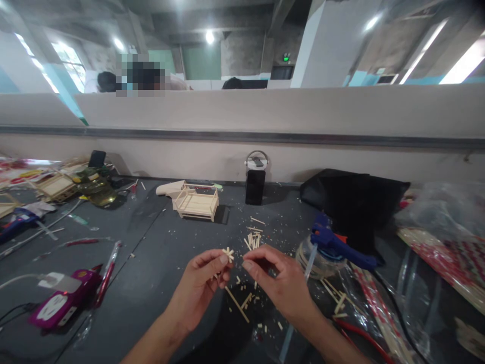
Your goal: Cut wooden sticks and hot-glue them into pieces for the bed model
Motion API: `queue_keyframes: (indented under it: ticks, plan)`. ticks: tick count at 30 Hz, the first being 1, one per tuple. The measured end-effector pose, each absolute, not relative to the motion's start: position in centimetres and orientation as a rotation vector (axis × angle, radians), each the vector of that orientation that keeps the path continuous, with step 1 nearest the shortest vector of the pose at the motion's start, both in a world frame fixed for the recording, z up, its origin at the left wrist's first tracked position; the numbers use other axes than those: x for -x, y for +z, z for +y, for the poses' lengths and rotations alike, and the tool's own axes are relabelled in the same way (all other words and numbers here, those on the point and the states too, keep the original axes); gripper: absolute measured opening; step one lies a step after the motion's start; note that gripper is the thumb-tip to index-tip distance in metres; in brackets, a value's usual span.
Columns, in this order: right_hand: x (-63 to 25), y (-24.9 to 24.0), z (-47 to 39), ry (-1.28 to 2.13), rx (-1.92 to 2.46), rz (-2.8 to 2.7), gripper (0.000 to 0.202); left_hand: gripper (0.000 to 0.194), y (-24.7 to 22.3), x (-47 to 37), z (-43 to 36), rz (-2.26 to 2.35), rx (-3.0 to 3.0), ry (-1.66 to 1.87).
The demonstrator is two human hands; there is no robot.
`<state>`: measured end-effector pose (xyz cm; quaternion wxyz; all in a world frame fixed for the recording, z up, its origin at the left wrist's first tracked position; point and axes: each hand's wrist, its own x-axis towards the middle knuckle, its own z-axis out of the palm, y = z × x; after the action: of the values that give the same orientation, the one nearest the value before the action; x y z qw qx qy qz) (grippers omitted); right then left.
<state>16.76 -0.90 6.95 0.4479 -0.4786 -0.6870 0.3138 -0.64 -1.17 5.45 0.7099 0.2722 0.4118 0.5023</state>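
Note:
My left hand (200, 277) is closed in a pinch on a small star-shaped cluster of short wooden sticks (228, 254). A little to its right hovers my right hand (278, 275), thumb and forefinger drawn together; whatever is between those fingertips is too small to make out. Short wooden sticks (253, 239) lie in a loose bunch just beyond the right hand. Under the hands, a longer thin stick (237, 305) and small cut bits are scattered on the dark table (159, 273). Farther back stands a miniature wooden bed frame (197, 203).
A blue glue gun (333, 240) rests on a clear jar (308, 260) by my right forearm. Red-handled pliers (364, 333) and bagged sticks (435, 258) lie at right. A phone (255, 187) stands upright behind. A purple power strip (66, 298) sits at left.

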Motion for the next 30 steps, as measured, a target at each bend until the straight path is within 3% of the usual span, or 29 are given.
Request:
queue_keyframes:
  ticks: [30]
  plan:
    - [-16.2, 6.7, -0.9, 0.843, 1.224, -1.691, 0.011, 0.023, 4.8, -0.8, -1.8, 0.924, -0.665, 1.072]
